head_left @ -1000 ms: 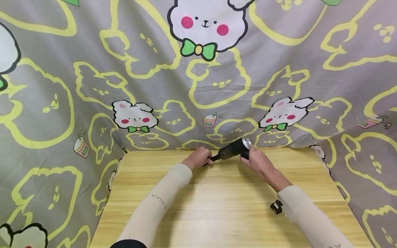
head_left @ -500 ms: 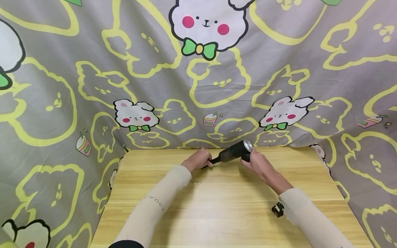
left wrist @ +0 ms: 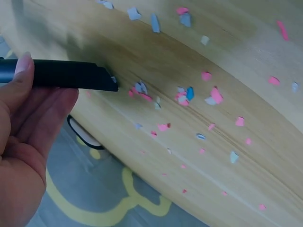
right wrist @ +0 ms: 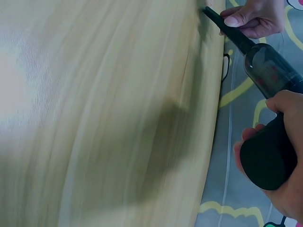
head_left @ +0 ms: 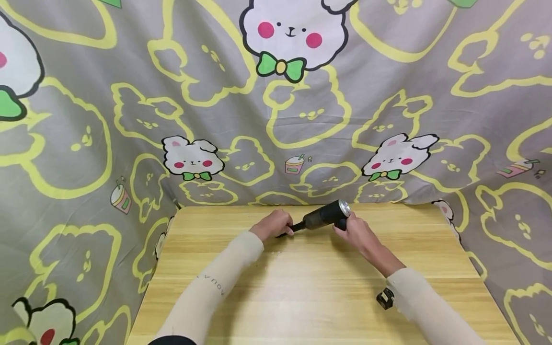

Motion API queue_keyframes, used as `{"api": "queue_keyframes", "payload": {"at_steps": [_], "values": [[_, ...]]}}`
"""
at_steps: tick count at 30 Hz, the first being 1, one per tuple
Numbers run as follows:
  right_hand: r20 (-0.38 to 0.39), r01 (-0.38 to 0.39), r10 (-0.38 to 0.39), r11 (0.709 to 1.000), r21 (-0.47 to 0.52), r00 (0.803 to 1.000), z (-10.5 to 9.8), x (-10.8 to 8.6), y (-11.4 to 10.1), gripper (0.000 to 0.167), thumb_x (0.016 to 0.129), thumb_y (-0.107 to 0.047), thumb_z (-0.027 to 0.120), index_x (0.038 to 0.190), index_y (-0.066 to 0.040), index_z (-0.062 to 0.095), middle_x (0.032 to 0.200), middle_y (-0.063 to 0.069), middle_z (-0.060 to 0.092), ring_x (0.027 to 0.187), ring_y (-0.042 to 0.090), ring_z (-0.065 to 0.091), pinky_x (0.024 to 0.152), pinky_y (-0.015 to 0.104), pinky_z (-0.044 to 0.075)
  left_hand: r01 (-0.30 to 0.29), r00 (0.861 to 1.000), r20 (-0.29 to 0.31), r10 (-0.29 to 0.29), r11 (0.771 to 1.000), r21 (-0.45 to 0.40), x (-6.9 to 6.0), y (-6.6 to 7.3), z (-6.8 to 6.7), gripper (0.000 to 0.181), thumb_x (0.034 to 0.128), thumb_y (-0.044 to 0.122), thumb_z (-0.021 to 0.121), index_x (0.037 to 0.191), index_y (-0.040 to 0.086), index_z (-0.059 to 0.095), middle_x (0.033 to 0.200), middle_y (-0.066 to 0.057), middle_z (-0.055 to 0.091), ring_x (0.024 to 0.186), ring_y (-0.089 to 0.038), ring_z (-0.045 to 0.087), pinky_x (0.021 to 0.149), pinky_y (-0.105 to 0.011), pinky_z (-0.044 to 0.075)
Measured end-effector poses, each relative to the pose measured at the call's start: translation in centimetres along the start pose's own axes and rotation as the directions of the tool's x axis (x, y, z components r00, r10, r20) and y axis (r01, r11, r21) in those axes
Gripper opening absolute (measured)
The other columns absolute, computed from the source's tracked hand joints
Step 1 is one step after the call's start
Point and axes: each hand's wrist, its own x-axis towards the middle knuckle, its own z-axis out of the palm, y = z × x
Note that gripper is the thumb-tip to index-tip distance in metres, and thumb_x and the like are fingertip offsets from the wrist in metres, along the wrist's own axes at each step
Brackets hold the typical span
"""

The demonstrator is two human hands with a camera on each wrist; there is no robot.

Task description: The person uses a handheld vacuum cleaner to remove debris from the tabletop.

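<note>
A black handheld vacuum point(head_left: 323, 215) lies slantwise between the hands near the table's back edge. The right hand point(head_left: 360, 233) grips its handle, fingers curled round it in the right wrist view. Thumb and fingers of the left hand point(head_left: 274, 224) pinch the narrow nozzle point(left wrist: 71, 74). Beside the slanted nozzle tip, pink, blue and white paper scraps point(left wrist: 182, 97) are scattered on the wooden table point(left wrist: 118, 28). Through the vacuum's clear chamber point(right wrist: 269, 68) some reddish bits show.
Patterned grey cloth point(head_left: 310, 110) hangs behind the table and at both sides. A small black object point(head_left: 385, 298) is beside the right sleeve's cuff. Part of a round black shape point(head_left: 172, 340) shows at the bottom edge.
The vacuum's rear end has dropped slightly, and its nozzle has shifted a little left and toward the person. Both hands keep their hold.
</note>
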Motion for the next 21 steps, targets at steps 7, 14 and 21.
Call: {"api": "queue_keyframes", "payload": {"at_steps": [7,14,21], "values": [[0.041,-0.043,0.042,0.999,0.009,0.998,0.9,-0.2,-1.1,0.065,0.097,-0.032,0.072,0.124,0.023,0.048,0.088,0.031,0.068,0.067,0.026,0.062,0.055,0.036,0.05,0.034,0.999,0.025,-0.034,0.999,-0.006,-1.0,-0.7,-0.4,0.013,0.0908,0.023,0.081,0.089,0.011,0.082,0.086,-0.001,0.079,0.067,-0.007,0.062,0.069,-0.022,0.054],[0.048,-0.032,0.032,0.999,0.011,0.998,1.7,-0.4,-2.1,0.065,0.097,-0.032,0.071,0.122,0.024,0.049,0.088,0.032,0.069,0.067,0.026,0.064,0.054,0.035,0.051,0.03,0.999,0.032,-0.03,1.0,0.006,-2.1,-1.4,-0.5,0.014,0.0899,0.023,0.081,0.089,0.009,0.082,0.088,-0.002,0.08,0.072,-0.01,0.067,0.074,-0.025,0.057],[0.02,-0.031,0.03,0.999,0.03,0.999,2.5,-0.5,-2.7,0.063,0.095,-0.031,0.073,0.119,0.022,0.051,0.087,0.031,0.069,0.067,0.028,0.065,0.054,0.037,0.053,0.036,0.999,0.021,-0.036,0.999,0.003,-2.8,-1.9,-0.6,0.014,0.0892,0.023,0.082,0.089,0.01,0.082,0.089,-0.002,0.079,0.075,-0.011,0.067,0.075,-0.027,0.057]]}}
